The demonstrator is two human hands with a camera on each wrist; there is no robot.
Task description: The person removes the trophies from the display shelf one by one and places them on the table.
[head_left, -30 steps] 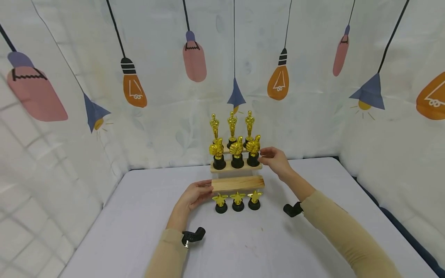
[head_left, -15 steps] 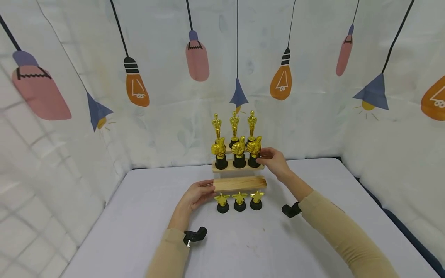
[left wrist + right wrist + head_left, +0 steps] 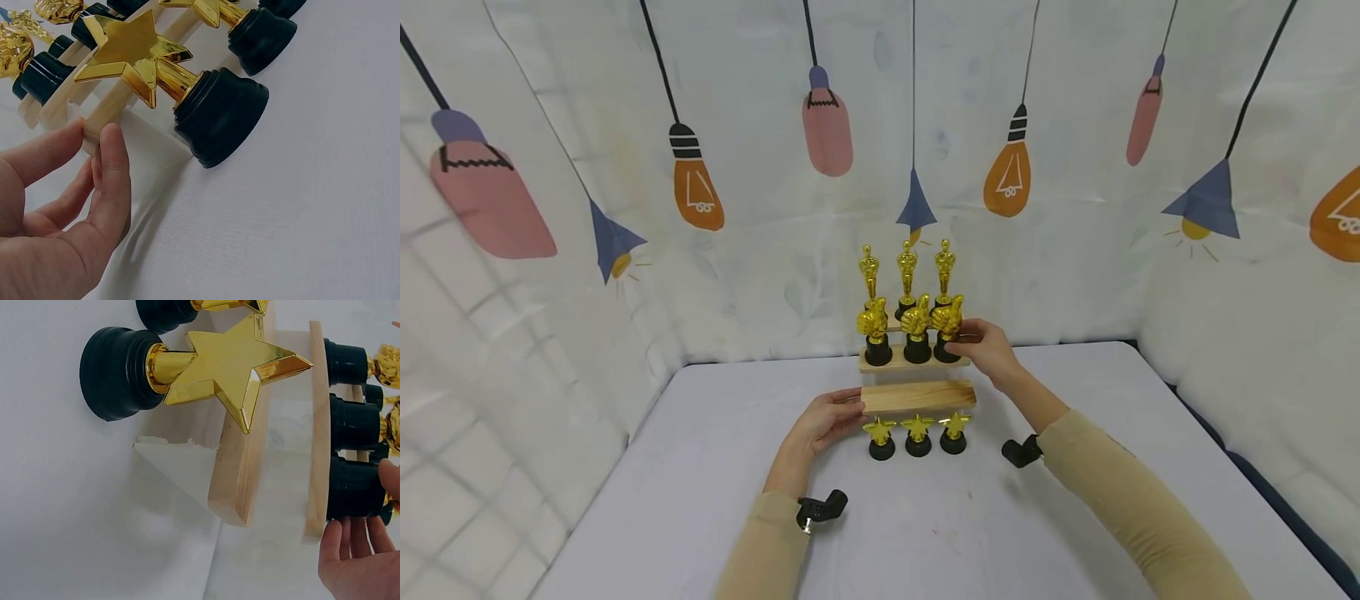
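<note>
A tiered wooden stand holds gold trophies on black bases. My left hand (image 3: 822, 423) pinches the left end of its lowest wooden board (image 3: 917, 397); the left wrist view shows thumb and fingers at that end. On the middle board (image 3: 898, 358) stand three thumbs-up trophies. My right hand (image 3: 992, 354) holds the rightmost thumbs-up trophy (image 3: 947, 315), thumb in front and fingers behind its black base (image 3: 355, 487). Three figure trophies (image 3: 907, 268) stand on the top tier, their bases partly hidden. Three star trophies (image 3: 917, 429) stand on the table before the stand.
A white cloth covers the table (image 3: 700, 467). Close behind the stand hangs a white curtain (image 3: 760, 275) printed with lamps, continuing along both sides. Each wrist carries a black camera (image 3: 822, 507). In the right wrist view, a white side support (image 3: 178, 465) slants below the lowest board.
My right hand has shifted slightly left, and its thumb now lies farther across the base of the rightmost thumbs-up trophy. The left hand stays at the board; the head view has shifted slightly.
</note>
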